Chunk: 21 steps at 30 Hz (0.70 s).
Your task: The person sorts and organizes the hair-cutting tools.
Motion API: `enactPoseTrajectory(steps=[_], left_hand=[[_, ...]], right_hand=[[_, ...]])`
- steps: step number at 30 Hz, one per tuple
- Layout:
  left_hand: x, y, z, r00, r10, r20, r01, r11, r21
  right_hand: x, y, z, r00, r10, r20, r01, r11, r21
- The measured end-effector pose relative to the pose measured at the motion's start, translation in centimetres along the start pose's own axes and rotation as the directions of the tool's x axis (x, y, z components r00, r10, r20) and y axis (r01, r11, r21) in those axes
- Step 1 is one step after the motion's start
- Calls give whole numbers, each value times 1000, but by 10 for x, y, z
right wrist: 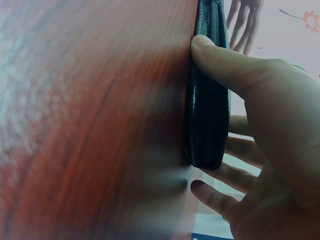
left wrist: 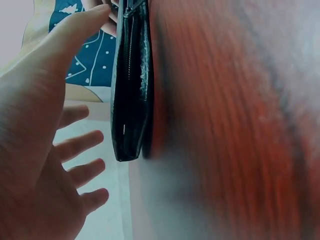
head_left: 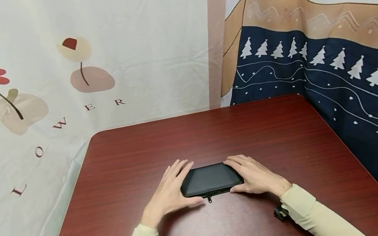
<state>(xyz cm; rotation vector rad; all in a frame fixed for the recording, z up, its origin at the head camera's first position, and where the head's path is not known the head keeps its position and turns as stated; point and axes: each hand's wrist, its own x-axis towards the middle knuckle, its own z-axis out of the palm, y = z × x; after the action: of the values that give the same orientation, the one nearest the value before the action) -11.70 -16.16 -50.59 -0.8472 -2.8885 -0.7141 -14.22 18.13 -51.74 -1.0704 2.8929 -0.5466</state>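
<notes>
A flat black zip case (head_left: 211, 178) with a smooth leather-like top is at the middle of the table. Its zip pull (head_left: 210, 199) hangs on the near side. At its left end my left hand (head_left: 168, 191) is spread, fingers fairly straight; in the left wrist view those fingers (left wrist: 82, 172) stand apart from the case. My right hand (head_left: 256, 174) grips the right end, thumb on the near zipped side and fingers toward the far edge. The right wrist view shows that thumb (right wrist: 220, 57) against the case (right wrist: 209, 115), with the fingers partly hidden behind it.
The reddish-brown wooden table (head_left: 199, 137) has rounded far corners. Behind it hangs a pale curtain (head_left: 157, 36) with flowers and letters, and on the right a dark blue cloth (head_left: 353, 100) with white trees. Small black devices (head_left: 282, 213) sit at both wrists.
</notes>
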Motion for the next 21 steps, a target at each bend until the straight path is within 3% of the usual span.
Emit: enactPoseTrajectory(steps=[9, 15, 21], left_hand=[[-10, 11, -5, 996, 2, -94, 4, 999, 54], [-12, 23, -7, 980, 31, -197, -14, 996, 87], [-13, 39, -2, 961, 92, -259, -56, 988, 146]], right_hand=[[0, 1, 1, 1000, 5, -1, -5, 1000, 30], [1, 2, 0, 1000, 13, -2, -13, 999, 37], [1, 2, 1, 1000, 9, -1, -9, 999, 34]])
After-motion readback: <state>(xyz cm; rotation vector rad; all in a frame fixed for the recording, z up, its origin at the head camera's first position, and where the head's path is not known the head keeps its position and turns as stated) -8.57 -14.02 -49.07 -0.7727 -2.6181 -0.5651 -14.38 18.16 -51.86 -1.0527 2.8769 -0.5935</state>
